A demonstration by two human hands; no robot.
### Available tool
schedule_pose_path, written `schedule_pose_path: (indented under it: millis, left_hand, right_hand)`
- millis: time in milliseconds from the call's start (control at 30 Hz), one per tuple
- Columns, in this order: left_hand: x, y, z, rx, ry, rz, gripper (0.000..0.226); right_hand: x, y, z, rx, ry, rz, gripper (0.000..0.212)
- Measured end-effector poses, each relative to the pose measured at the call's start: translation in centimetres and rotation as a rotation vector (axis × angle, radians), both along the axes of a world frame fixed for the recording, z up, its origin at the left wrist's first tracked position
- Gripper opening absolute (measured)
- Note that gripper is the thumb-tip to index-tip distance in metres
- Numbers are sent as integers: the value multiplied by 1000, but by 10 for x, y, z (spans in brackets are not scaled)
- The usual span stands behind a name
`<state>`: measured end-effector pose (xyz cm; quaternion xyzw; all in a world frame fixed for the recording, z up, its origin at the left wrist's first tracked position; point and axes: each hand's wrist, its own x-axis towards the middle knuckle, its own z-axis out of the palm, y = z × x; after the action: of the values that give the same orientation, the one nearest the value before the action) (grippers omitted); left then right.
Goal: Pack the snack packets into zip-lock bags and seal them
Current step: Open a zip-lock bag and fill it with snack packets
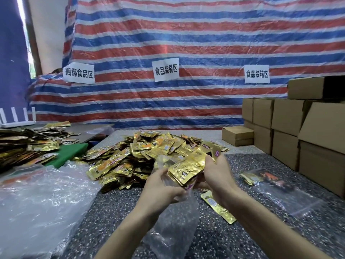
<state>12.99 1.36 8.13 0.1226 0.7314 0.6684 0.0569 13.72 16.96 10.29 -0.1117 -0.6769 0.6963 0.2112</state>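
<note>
We find the right hand (216,176) gripping a stack of snack packets (186,169) at the zip-lock bag (173,221) mouth, which the left hand (164,186) pinches above the tabletop (242,240). We judge the limp mouth may fold shut and the stack spill.

Three signs (165,69), two hands (160,187), two packet heaps (141,152) (boxes (285,116) partly hidden)
</note>
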Motion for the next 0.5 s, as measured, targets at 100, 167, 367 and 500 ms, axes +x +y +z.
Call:
schedule_pose_path:
  millis: [100, 167, 367, 500]
  left_hand:
    - [4, -3, 4, -3, 32, 34, 70]
    - [6, -4, 6, -157, 137, 103, 55]
    - [8, -5, 22, -166, 233, 141, 27]
    - [-1, -15, 32, -9, 197, 217, 27]
  right_hand:
    - [2, 1, -1, 367, 105, -99, 14]
    - [3, -1, -1, 495, 220, -101, 7]
    - [3, 0, 3, 567, 156, 52, 17]
    - [4, 11, 22, 494, 62, 221, 20]
